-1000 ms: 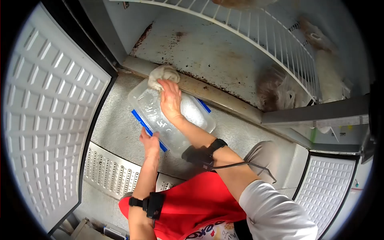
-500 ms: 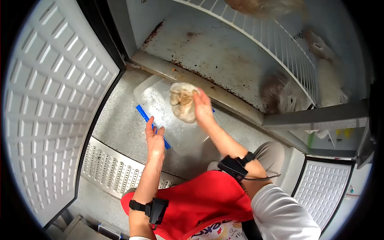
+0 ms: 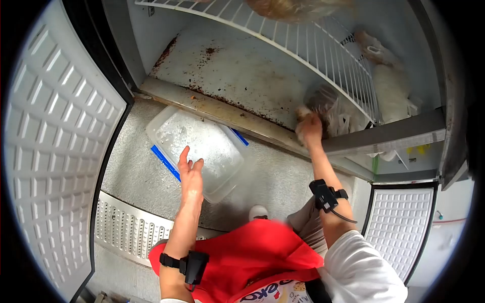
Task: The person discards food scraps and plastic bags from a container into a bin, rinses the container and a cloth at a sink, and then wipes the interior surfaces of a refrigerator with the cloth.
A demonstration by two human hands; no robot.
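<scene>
My right hand is closed around a dirty whitish cloth at the front right of the cabinet's rust-specked floor, beside a dark plastic bag. Over a translucent plastic container with blue clips, my left hand hovers with its fingers apart and nothing in it. The container rests on the grey ground just in front of the cabinet's metal sill.
A white wire shelf crosses the cabinet, with bagged items on it. More bags lie at the right. An open door stands at the left, and a perforated metal strip lies on the floor.
My right hand has carried the cloth from above the container rightward into the cabinet. My left hand stays near the container. The view has shifted slightly to the right.
</scene>
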